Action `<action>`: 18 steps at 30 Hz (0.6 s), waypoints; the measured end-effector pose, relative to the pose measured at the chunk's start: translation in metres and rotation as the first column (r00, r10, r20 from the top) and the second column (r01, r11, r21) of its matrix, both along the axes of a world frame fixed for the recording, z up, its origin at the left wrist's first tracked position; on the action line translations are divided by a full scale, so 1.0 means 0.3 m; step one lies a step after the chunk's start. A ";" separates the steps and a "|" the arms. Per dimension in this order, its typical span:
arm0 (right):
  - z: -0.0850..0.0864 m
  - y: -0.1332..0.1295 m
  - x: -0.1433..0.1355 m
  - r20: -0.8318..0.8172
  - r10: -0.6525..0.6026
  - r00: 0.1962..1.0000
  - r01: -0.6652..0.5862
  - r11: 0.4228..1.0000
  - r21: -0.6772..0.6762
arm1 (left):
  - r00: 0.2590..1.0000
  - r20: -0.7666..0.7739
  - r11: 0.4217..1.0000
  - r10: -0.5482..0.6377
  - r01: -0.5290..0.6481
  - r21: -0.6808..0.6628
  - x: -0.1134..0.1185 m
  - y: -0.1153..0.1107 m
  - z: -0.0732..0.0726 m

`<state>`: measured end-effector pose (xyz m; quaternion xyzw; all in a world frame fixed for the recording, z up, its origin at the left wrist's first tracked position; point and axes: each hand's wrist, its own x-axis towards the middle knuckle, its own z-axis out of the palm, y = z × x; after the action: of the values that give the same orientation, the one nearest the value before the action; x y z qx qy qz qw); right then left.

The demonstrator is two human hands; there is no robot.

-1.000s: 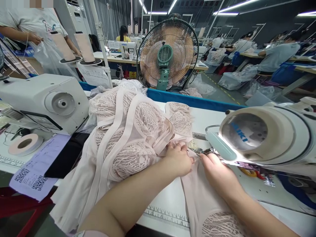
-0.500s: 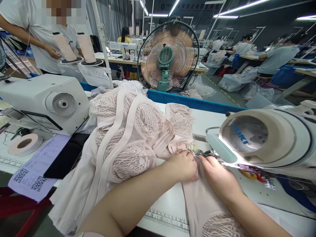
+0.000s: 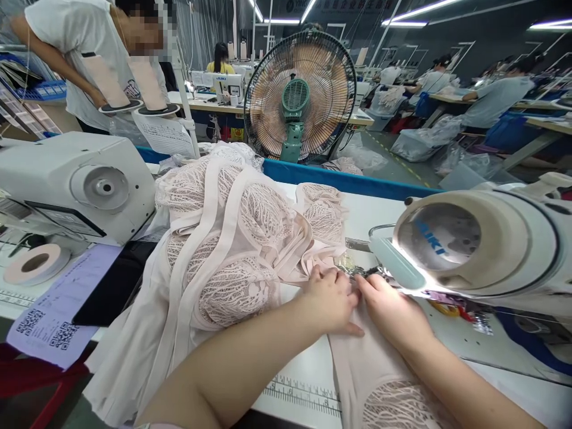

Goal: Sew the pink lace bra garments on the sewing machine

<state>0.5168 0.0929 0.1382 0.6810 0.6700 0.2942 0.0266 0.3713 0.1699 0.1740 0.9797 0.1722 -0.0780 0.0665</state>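
My left hand [image 3: 333,301] lies on a pale pink garment [image 3: 357,357] just in front of the sewing machine's needle area, its thumb stretched out and its other fingers bent on the cloth. Right beside it, my right hand [image 3: 393,310] pinches the same cloth near the presser foot [image 3: 369,273]. The garment hangs down between my forearms, with a lace cup [image 3: 397,405] at the bottom. The white JUKI machine head [image 3: 482,238] stands at the right. A pile of pink lace garments [image 3: 241,286] lies left of my hands.
Another machine [image 3: 75,185] stands at the left, near a tape roll [image 3: 36,265], a purple paper [image 3: 58,310] and a dark phone [image 3: 107,283]. Behind a blue edge [image 3: 339,177] is a large fan [image 3: 299,101]. A person [image 3: 89,65] stands at the back left.
My left thumb has spread away from the fingers over the cloth. The person at the back left has bent forward and lower. The view has shifted slightly.
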 end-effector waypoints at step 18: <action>0.052 -0.019 -0.030 0.194 0.152 0.969 -0.122 0.980 -0.156 | 0.999 -0.037 1.000 0.005 -0.005 -0.013 -0.002 0.000 0.005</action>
<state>0.5078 0.0873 0.1540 0.5955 0.7286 0.3149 0.1237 0.3707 0.1698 0.1756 0.9772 0.1753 -0.0969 0.0698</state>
